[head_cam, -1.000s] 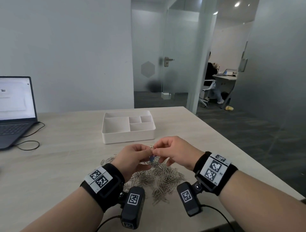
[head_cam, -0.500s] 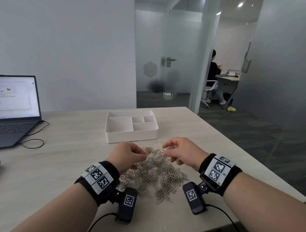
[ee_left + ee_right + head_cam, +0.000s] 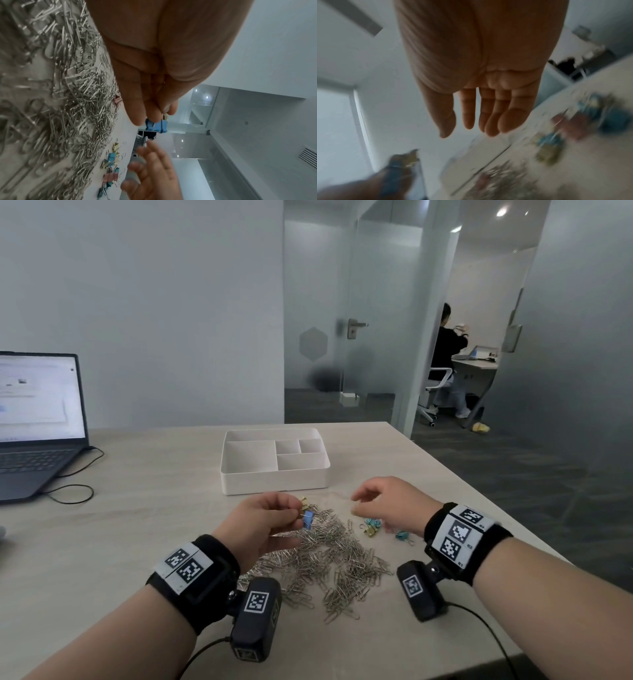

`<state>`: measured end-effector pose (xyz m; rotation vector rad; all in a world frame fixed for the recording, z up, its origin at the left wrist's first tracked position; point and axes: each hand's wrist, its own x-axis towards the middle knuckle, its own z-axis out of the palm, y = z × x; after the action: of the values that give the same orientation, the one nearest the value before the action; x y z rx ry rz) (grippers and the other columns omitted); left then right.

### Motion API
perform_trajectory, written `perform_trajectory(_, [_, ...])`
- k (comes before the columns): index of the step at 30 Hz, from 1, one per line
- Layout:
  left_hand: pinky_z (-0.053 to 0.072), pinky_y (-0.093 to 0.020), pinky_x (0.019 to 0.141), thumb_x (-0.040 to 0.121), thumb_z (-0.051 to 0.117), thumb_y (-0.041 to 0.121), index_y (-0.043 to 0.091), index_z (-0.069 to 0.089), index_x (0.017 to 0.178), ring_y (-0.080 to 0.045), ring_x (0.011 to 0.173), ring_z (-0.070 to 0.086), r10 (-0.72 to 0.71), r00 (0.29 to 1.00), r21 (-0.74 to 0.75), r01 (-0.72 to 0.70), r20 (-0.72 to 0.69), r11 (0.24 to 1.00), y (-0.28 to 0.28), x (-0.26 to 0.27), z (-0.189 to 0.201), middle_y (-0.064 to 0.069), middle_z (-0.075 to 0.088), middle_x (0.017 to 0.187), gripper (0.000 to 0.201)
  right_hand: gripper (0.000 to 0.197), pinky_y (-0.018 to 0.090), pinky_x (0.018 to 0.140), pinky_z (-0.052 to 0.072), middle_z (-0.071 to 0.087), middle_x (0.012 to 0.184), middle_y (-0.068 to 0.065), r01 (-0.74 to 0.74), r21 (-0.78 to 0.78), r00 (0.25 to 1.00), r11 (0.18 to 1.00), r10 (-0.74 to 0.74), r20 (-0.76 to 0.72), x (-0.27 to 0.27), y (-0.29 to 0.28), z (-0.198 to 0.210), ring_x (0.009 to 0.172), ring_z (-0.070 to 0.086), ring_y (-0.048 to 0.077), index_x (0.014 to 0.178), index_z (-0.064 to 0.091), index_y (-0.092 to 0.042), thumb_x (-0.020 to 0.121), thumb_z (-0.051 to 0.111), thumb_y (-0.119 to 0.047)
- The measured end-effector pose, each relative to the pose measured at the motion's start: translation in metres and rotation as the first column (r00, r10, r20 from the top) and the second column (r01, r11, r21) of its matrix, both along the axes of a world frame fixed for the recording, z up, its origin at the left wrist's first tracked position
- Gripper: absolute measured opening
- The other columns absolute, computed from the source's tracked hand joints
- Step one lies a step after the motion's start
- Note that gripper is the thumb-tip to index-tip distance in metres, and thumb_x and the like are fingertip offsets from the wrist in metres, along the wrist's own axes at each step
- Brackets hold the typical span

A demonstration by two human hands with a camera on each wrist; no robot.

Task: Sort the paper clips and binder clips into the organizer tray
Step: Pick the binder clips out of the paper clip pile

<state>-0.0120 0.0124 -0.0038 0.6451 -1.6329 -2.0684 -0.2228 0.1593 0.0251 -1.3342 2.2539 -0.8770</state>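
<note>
The counter [image 3: 144, 474] is big and pale, made of light wood. A laptop [image 3: 37, 419] sits open at its far left edge, with a black cable [image 3: 73, 494] curling just beside it.

The tray [image 3: 274, 481] is white and sits near the far edge of the counter, about in the middle. It has one long slot at the back, one big box on the left and three small boxes on the right. All the boxes look bare inside.

A big pile of silver paper clips [image 3: 329, 556] lies near the front edge of the counter, between the two arms. A little group of colored binder clips [image 3: 371, 527] lies just to the right of the pile, closer to the right edge. They are blue, yellow and pink in the left wrist view.

The left hand [image 3: 260, 525] is up above the pile. Its grip is closed on a small blue clip [image 3: 307, 520], pinched by the wire handle between thumb and fingertip [image 3: 150, 117]. A small gold clip [image 3: 305, 503] shows just behind it.

The right hand [image 3: 390, 501] is above the colored clips. Its grip is open and loose, holding nothing, with the fingers [image 3: 494, 119] nearly straight
</note>
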Motion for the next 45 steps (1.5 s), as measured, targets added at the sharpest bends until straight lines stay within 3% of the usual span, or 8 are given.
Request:
perform_trajectory(5, [0.060,-0.033,0.055,0.091,0.059,-0.008,0.008,0.059,0.085,-0.016,0.067,0.068,-0.059,0.997,-0.033,0.058,-0.044,0.998,0.008,-0.002,0.002,-0.009,0.066,0.075,0.018,0.056,0.031,0.069,0.060,0.063,0.120,0.004,-0.212,-0.201,0.909,0.956,0.269,0.320,0.048,-0.015,0.002,0.093,0.074,0.022,0.134,0.058,-0.028,0.085,0.079,-0.013])
perform_trajectory(12, [0.057,-0.030,0.052,0.083,0.072,-0.004,0.008,0.059,0.094,-0.019,0.068,0.069,0.012,0.999,-0.077,-0.016,-0.045,0.997,0.009,0.002,0.003,-0.012,0.069,0.079,0.021,0.033,0.037,0.069,0.064,0.063,0.101,0.019,-0.153,-0.288,0.867,0.946,0.267,0.419,0.053,-0.024,-0.010,0.082,0.072,0.027,0.115,0.069,-0.008,0.086,0.072,0.006])
perform_trajectory(21, [0.058,-0.032,0.055,0.091,0.067,0.011,0.011,0.065,0.085,-0.014,0.061,0.064,0.127,0.991,-0.037,-0.128,-0.034,0.991,-0.001,0.001,0.001,-0.008,0.069,0.076,0.007,0.034,0.029,0.057,0.061,0.071,0.090,0.012,0.027,-0.450,0.503,0.893,0.377,0.778,0.030,-0.010,-0.011,0.075,0.073,0.022,0.113,0.068,-0.005,0.089,0.055,0.016])
perform_trajectory(25, [0.054,-0.030,0.052,0.091,0.067,0.013,0.013,0.066,0.085,-0.014,0.062,0.063,0.134,0.991,-0.122,-0.131,0.013,0.984,-0.005,-0.001,-0.003,-0.005,0.069,0.076,0.006,0.035,0.032,0.056,0.060,0.072,0.090,0.014,0.077,-0.361,0.644,0.929,0.230,0.729,0.000,-0.003,-0.010,0.077,0.072,0.026,0.114,0.067,-0.005,0.084,0.065,0.013])
perform_trajectory(29, [0.049,-0.026,0.050,0.089,0.069,0.014,0.011,0.069,0.088,-0.015,0.068,0.064,0.217,0.969,-0.393,-0.156,0.116,0.906,-0.016,-0.007,-0.001,-0.004,0.072,0.080,0.003,0.034,0.031,0.056,0.054,0.063,0.088,0.006,0.134,-0.059,0.980,0.989,-0.123,0.158,-0.040,0.005,-0.005,0.070,0.068,0.018,0.112,0.070,-0.011,0.083,0.072,0.008])
perform_trajectory(35, [0.049,-0.026,0.052,0.085,0.072,0.020,0.017,0.070,0.082,-0.015,0.071,0.065,0.289,0.908,-0.581,-0.065,0.302,0.811,-0.047,-0.031,0.002,-0.005,0.070,0.080,0.004,0.031,0.015,0.055,0.039,0.060,0.089,-0.008,0.174,0.214,0.946,0.961,-0.102,-0.309,-0.065,0.015,0.001,0.070,0.057,0.004,0.111,0.068,-0.025,0.085,0.073,-0.008])
perform_trajectory(42, [0.053,-0.028,0.086,0.086,0.070,0.021,0.018,0.073,0.114,-0.017,0.092,0.066,0.304,0.814,-0.764,0.243,0.496,0.597,-0.052,-0.067,0.003,0.001,0.072,0.109,0.028,0.038,0.016,0.057,0.041,0.059,0.090,-0.010,0.182,0.268,0.953,0.946,-0.104,-0.283,-0.074,0.011,-0.012,0.073,0.058,0.005,0.121,0.068,-0.021,0.086,0.074,-0.008])
perform_trajectory(45, [0.053,-0.027,0.084,0.087,0.070,0.022,0.016,0.077,0.106,-0.018,0.088,0.066,0.323,0.788,-0.769,0.274,0.523,0.577,-0.048,-0.079,0.002,0.000,0.073,0.100,0.021,0.043,0.017,0.057,0.041,0.062,0.094,-0.007,0.168,0.268,0.968,0.949,-0.107,-0.227,-0.077,0.011,-0.017,0.075,0.059,0.007,0.125,0.066,-0.021,0.085,0.076,-0.009])
